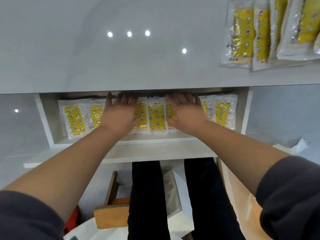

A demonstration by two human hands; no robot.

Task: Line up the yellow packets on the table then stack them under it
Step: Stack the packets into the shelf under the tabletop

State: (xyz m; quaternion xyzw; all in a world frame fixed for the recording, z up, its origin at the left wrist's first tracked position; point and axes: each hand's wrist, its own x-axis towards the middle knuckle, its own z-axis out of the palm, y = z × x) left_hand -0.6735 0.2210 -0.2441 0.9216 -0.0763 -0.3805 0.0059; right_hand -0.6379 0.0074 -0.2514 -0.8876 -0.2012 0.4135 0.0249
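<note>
Several yellow packets [156, 116] stand side by side in a row on the white shelf [155, 141] under the table. My left hand [120, 113] lies flat with straight fingers on the packets left of the middle. My right hand [186, 112] lies flat the same way on the packets right of the middle. The fingertips of both hands reach under the table edge. On the table top [121, 58], at the far right, a second group of yellow packets [270, 32] lies overlapping in a fan.
A wooden stool [112, 210] stands on the floor below the shelf, beside my legs in dark trousers. The shelf's white side walls [44, 118] close it at left and right. Crumpled white wrapping [292, 146] lies at the right.
</note>
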